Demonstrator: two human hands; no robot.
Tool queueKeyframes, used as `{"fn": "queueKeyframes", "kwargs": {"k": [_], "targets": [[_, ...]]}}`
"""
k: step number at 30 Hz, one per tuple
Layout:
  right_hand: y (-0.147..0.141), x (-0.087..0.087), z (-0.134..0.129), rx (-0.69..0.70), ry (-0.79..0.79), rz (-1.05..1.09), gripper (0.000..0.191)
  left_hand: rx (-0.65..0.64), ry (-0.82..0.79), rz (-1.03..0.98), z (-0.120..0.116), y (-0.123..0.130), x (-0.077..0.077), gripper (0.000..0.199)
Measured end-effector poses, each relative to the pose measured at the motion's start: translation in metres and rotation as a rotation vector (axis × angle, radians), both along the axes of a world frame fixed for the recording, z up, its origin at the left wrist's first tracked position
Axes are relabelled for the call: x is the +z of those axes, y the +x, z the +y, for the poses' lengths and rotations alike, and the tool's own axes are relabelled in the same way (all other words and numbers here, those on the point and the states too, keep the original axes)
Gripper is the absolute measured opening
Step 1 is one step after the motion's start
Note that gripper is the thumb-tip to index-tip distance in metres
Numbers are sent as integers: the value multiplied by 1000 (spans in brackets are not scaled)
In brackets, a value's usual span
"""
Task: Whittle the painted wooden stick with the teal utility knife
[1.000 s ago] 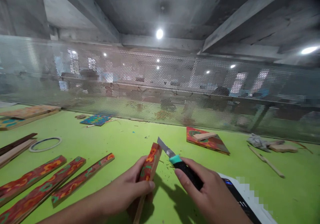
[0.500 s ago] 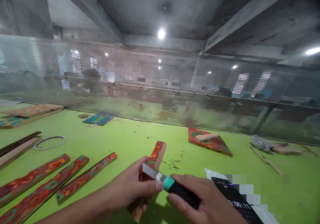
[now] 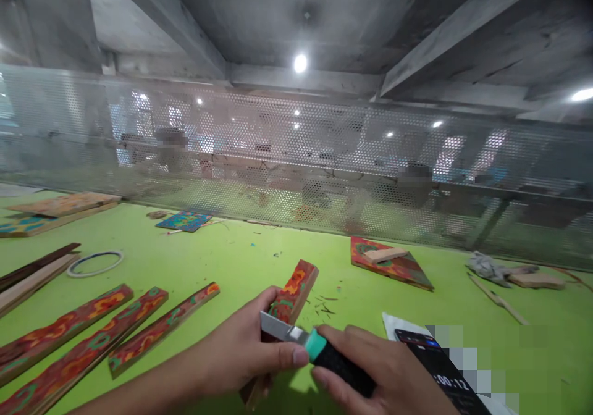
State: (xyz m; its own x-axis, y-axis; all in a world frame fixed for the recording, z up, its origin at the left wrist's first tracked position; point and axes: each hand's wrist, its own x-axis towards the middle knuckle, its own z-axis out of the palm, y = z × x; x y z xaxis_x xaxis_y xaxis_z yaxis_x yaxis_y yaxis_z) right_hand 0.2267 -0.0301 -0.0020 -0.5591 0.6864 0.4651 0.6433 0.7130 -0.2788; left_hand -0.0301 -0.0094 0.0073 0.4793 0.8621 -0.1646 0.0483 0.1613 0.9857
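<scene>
The left hand (image 3: pixel 264 341) is wrapped round a stick (image 3: pixel 299 282), most likely to stop it from slipping. The stick is wood, long and narrow, with red, orange and green paint on its flat top and bare tan wood along its edge. It pokes out toward 1 o'clock, and its near end shows toward 7 o'clock.

The right hand (image 3: pixel 384 365) is closed round the thick black handle of a knife (image 3: pixel 315 344), maybe for a strong grip. Its flat, shiny blade points to 10 o'clock and crosses over the stick; I can't tell if they touch. The left thumb sits just under the blade, perhaps to steady it.

From the left hand, thin dark bits (image 3: pixel 327 298) lie near, at 2 o'clock. Painted strips (image 3: pixel 98 339) rest on the green desk (image 3: pixel 250 248) at 9 o'clock, perhaps there to leave room. A phone (image 3: pixel 428 356) lies at 3 o'clock, face up, maybe so its numbers show.
</scene>
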Motion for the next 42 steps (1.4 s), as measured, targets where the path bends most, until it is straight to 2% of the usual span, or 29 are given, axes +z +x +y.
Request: {"fn": "queueKeyframes", "kwargs": {"k": [4, 6, 9, 12, 17, 19, 22, 26, 30, 34, 39, 42], "targets": [[1, -2, 1, 28, 68, 52, 28, 8, -31, -7, -2, 3, 4, 125], [1, -2, 1, 33, 47, 61, 28, -17, -57, 0, -2, 5, 3, 125], [1, -3, 2, 36, -40, 50, 25, -56, -67, -38, 0, 8, 0, 114], [0, -5, 2, 39, -44, 100, 20, -69, -58, -77, 1, 9, -3, 103], [0, -3, 1, 55, -76, 94, 21, -77, -52, -65, 2, 6, -5, 123], [0, -4, 1, 63, -77, 112, 20, -63, -40, -67, 2, 4, -6, 124], [0, -11, 3, 59, -54, 149, 21, -70, -33, -72, 2, 4, -7, 115], [1, -22, 5, 36, 25, 168, 25, -70, -33, -108, 2, 6, -7, 114], [1, -29, 4, 29, 80, 159, 30, -62, 25, -104, 0, 8, -3, 90], [-1, -35, 3, -37, 152, 125, 37, -10, 68, -98, -3, 11, 2, 72], [-8, -40, 0, -108, 244, 137, 53, 32, 114, -109, -3, 13, -4, 63], [-10, -40, -3, -144, 271, 104, 57, 31, 105, -104, -3, 15, -7, 66]]}}
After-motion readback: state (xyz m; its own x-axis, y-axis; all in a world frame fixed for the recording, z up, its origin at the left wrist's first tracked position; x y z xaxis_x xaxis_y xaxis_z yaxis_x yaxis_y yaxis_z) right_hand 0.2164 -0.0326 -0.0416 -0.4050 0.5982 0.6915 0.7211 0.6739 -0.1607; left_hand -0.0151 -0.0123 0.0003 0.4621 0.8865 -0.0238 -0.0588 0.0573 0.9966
